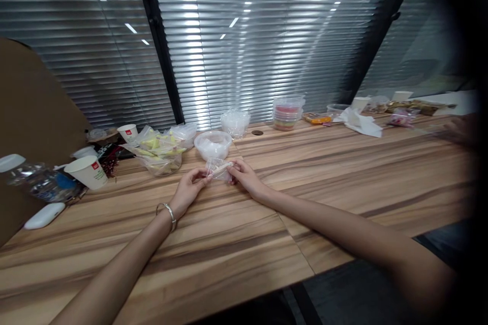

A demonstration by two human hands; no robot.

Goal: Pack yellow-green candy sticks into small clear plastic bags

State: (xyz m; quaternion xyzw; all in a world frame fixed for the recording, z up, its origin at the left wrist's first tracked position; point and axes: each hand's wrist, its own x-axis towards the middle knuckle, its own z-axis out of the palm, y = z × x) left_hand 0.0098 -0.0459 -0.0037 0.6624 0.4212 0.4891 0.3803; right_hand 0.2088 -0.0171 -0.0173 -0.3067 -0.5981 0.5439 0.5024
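Between my two hands is a small clear plastic bag (pixel 220 170) with a pale strip along its upper part; what lies inside is too small to name. My left hand (pixel 189 186), with a silver bracelet at its wrist, pinches the bag's left side. At the other side, the fingers of my right hand (pixel 246 176) are closed on its upper right corner. Just behind the bag stands a clear round plastic bowl (pixel 213 139) with whitish contents. Left of that sits a clear container (pixel 162 162) heaped with plastic bags holding yellow pieces.
Paper cups (pixel 89 172), a plastic bottle (pixel 53 185) and a white case (pixel 44 216) are at the left. Stacked tubs (pixel 286 113), an orange packet (pixel 317 118) and white tissue (pixel 360 123) line the back. Another person's hand (pixel 459 129) blurs at far right.
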